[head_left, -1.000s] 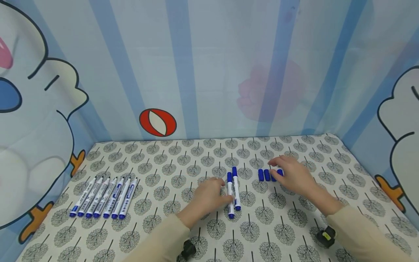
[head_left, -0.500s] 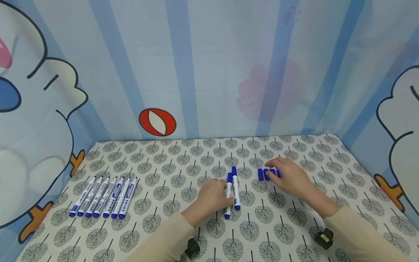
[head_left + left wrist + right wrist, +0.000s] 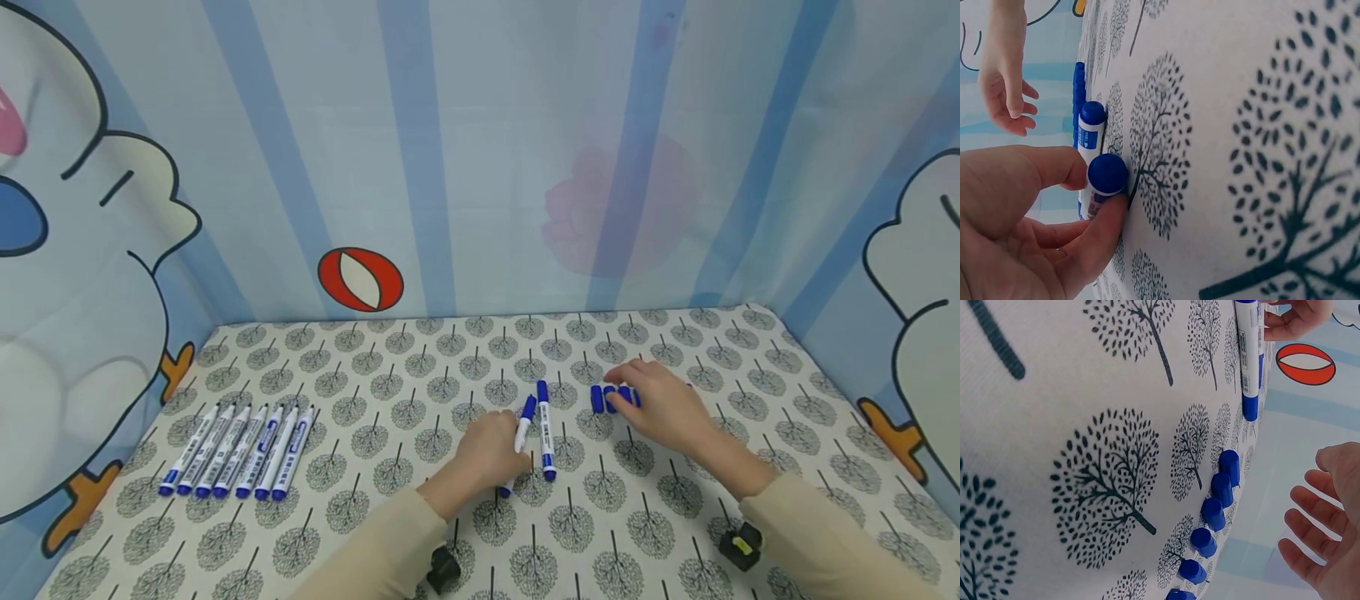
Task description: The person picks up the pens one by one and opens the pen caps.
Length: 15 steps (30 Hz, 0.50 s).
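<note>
My left hand (image 3: 489, 452) pinches a capped whiteboard marker (image 3: 524, 427) between thumb and fingers, low over the cloth. In the left wrist view the marker's blue end (image 3: 1108, 173) faces the camera. Just right of it lies a second capped marker (image 3: 546, 435), its blue cap pointing away from me. Above a row of loose blue marker caps (image 3: 597, 399) hovers my right hand (image 3: 660, 407), fingers loosely bent. In the right wrist view that hand (image 3: 1329, 519) is apart from the caps (image 3: 1213, 514) and holds nothing. It hides part of the row in the head view.
Several uncapped markers (image 3: 238, 454) lie side by side at the left, tips pointing away. A tree-patterned cloth (image 3: 420, 542) covers the table. A striped curtain (image 3: 480, 167) with cartoon prints stands behind it and at both sides.
The left hand has taken hold of the left capped marker, drawing its near end leftward so it slants away from the other one. The right hand has shifted slightly left above the caps.
</note>
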Motion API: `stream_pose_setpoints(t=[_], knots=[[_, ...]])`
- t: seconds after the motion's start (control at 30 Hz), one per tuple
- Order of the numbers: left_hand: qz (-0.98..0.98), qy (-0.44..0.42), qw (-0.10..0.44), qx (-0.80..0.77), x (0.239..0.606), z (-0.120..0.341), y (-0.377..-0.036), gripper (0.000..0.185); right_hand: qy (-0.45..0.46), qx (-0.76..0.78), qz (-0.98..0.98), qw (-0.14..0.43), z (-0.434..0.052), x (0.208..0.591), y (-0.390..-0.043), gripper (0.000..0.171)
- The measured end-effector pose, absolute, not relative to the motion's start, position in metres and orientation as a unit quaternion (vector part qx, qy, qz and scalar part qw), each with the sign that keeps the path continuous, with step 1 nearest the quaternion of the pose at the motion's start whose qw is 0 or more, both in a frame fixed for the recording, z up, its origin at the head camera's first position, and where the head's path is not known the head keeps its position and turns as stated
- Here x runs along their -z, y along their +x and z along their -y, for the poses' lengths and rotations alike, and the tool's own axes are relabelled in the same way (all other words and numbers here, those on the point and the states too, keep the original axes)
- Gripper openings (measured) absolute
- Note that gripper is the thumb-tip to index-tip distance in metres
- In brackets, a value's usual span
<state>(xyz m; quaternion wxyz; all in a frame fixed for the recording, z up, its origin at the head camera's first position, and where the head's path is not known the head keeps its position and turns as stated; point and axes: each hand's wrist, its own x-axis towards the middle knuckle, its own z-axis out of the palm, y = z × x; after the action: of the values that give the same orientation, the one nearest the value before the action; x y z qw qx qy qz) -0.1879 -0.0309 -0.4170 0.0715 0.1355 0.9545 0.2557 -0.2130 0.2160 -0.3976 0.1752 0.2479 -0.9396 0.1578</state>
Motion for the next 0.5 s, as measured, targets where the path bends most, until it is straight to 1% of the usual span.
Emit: stream_pose_setpoints(t=[0.17, 0.23, 0.4, 0.5], knots=[[-0.946, 0.128, 0.085, -0.284, 0.417, 0.035, -0.189, 0.017, 0.239, -0.158, 0.944, 0.165, -0.213, 0.396, -0.212, 0.024], [-0.945, 0.124, 0.09, -0.29, 0.416, 0.037, -0.189, 0.019, 0.244, -0.158, 0.942, 0.165, -0.212, 0.396, -0.212, 0.025], [-0.949, 0.126, 0.087, -0.276, 0.411, 0.042, -0.191, 0.026, 0.268, -0.162, 0.933, 0.177, -0.209, 0.397, -0.212, 0.026], [-0.952, 0.13, 0.077, -0.265, 0.409, 0.045, -0.192, 0.025, 0.278, -0.164, 0.929, 0.183, -0.208, 0.397, -0.212, 0.026]])
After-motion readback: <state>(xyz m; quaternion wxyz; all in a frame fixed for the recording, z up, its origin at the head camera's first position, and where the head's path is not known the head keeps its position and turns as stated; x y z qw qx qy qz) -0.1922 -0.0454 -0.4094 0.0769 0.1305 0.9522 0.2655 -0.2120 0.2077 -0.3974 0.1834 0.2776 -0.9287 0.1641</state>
